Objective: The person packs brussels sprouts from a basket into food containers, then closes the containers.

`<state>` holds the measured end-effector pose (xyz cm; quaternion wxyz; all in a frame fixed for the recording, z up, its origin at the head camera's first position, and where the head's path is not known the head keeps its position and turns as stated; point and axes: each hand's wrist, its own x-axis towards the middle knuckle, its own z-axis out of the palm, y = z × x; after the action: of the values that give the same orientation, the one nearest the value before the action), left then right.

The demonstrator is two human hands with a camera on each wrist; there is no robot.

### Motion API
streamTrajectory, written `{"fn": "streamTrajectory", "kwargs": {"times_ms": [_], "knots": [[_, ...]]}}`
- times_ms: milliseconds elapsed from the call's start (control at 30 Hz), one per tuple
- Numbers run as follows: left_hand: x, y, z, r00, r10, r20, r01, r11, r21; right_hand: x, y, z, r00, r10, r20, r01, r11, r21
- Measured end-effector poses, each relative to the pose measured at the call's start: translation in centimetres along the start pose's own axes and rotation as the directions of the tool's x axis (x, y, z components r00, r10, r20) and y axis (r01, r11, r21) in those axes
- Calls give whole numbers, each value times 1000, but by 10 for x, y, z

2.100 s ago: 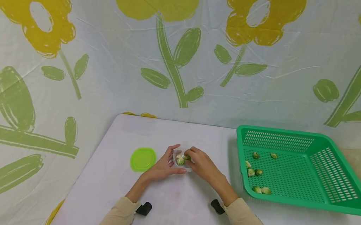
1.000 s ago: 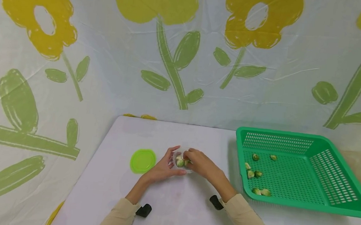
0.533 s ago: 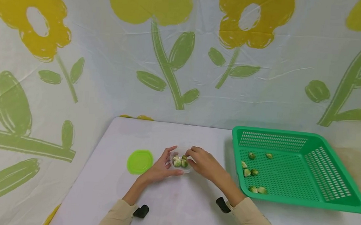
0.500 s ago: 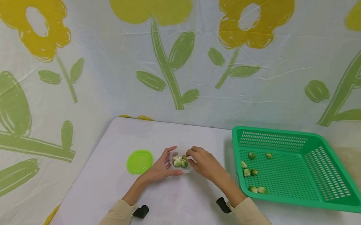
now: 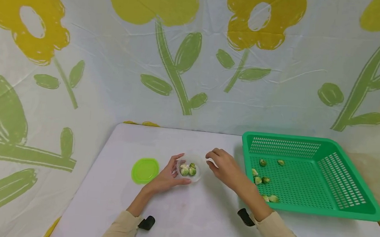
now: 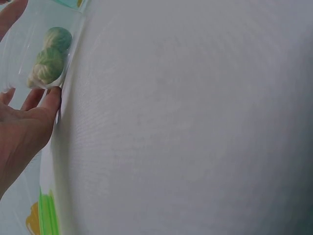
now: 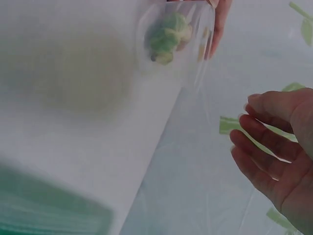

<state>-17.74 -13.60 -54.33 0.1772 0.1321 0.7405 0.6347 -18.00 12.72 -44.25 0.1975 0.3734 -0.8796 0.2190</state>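
My left hand [image 5: 169,177] holds a small clear plastic container [image 5: 197,174] on the table, with the thumb on its near side and the fingers on its far left side. Several Brussels sprouts [image 5: 185,171] lie in the container, bunched toward the left; the left wrist view shows these sprouts [image 6: 49,63] through the clear wall. Just right of the container, apart from it, my right hand [image 5: 225,168] is raised with loosely bent fingers. In the right wrist view nothing sits between the right hand's [image 7: 281,147] thumb and fingers.
A bright green lid [image 5: 145,170] lies flat left of the container. At the right stands a large green plastic basket [image 5: 308,183] with several more Brussels sprouts [image 5: 258,180] along its left side. A flower-printed cloth [image 5: 112,79] hangs behind the white table [image 5: 175,221].
My right hand has let go of a Brussels sprout in the container and drawn back to the right, out of it. The left hand keeps its hold on the container.
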Motion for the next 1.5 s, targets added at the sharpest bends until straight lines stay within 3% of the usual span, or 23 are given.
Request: {"fn": "streamTrajectory", "kwargs": {"times_ms": [300,600,1167,1500], "knots": [[0,1,1,1000,-9,-5,10,1000,26,-11,12,-19,997,2,-71,-4,1000,-19],[-2,1,-2,1000,-11,4,11,1000,-4,-25,23,-35,991,76,-107,-79,996,-28],[-1,2,-1,1000,-17,14,17,1000,5,-60,52,-50,957,122,-264,-141,988,-57],[-2,2,-1,1000,-9,15,9,1000,-5,-82,64,-55,945,177,-274,-207,975,-85]]}}
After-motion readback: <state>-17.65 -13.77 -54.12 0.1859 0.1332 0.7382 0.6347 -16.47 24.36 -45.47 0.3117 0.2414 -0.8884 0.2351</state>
